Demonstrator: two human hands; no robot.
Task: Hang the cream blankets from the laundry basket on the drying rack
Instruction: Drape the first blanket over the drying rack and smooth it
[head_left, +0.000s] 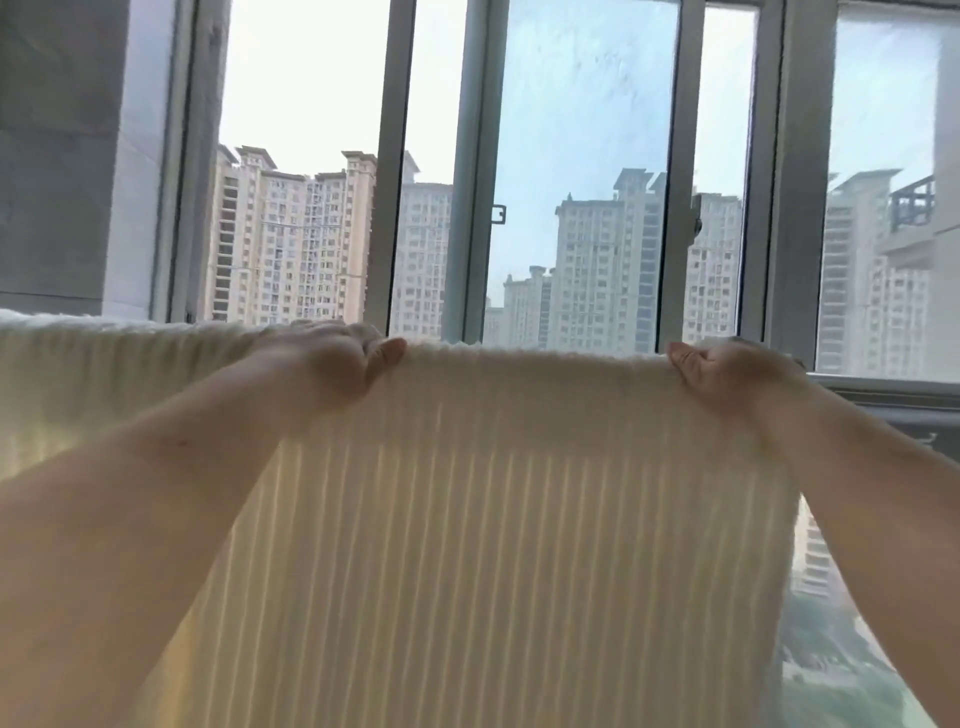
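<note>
A cream ribbed blanket (519, 519) hangs stretched in front of me, its top edge running level at about mid-frame. My left hand (332, 358) grips that top edge, fingers over the far side and thumb on the near side. My right hand (727, 374) grips the same edge further right, near the blanket's right corner. Another cream blanket (104, 374) hangs to the left at the same height. The rack's bar is hidden under the fabric. The laundry basket is out of view.
Tall sliding windows with grey frames (467, 208) stand close behind the blankets, with high-rise blocks outside. A grey wall (52, 156) fills the upper left. A railing or sill (893, 389) runs along the right behind my right arm.
</note>
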